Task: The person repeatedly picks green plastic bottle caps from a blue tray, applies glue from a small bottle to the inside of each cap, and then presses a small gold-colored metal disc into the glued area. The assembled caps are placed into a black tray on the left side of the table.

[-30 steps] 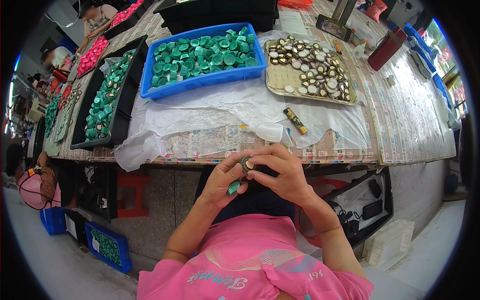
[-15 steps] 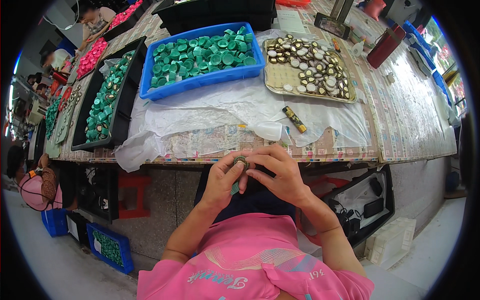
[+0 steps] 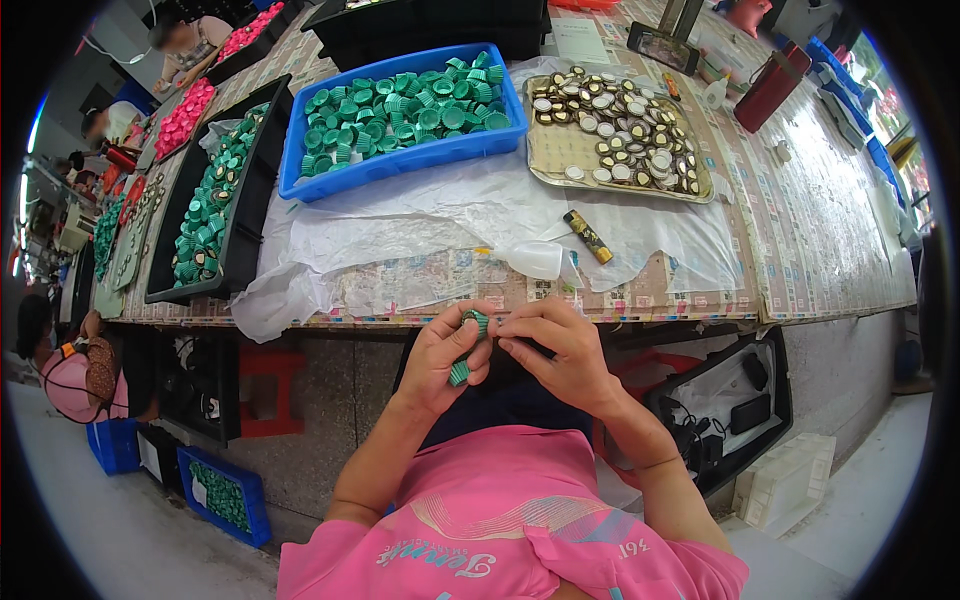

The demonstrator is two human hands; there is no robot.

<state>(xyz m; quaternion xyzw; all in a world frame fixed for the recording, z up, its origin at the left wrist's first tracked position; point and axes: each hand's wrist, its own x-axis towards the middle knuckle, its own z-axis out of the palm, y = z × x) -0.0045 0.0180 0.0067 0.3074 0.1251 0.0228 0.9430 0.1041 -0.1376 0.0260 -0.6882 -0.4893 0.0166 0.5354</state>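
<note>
In front of the table edge, my left hand (image 3: 440, 357) is closed round two green ridged caps. One green cap (image 3: 477, 321) sits between thumb and forefinger at the top of the hand. Another green cap (image 3: 459, 373) shows lower down, by the palm side of the fingers. Just to the right is my right hand (image 3: 560, 348), its thumb and fingertips pinched together close to the upper cap. Whatever lies in that pinch is too small to make out.
On the paper-covered table stand a blue bin (image 3: 400, 165) of green caps, a long black bin (image 3: 262, 190) of filled caps, and a metal tray (image 3: 560, 150) with round dark-rimmed discs. Nearer are a black-gold cylinder (image 3: 588, 237) and a white cup (image 3: 536, 260). Several people work at left.
My right fingertips have drawn slightly right, off the upper cap. That cap has turned in my left hand, so its green ridged side shows; the lower cap is more exposed.
</note>
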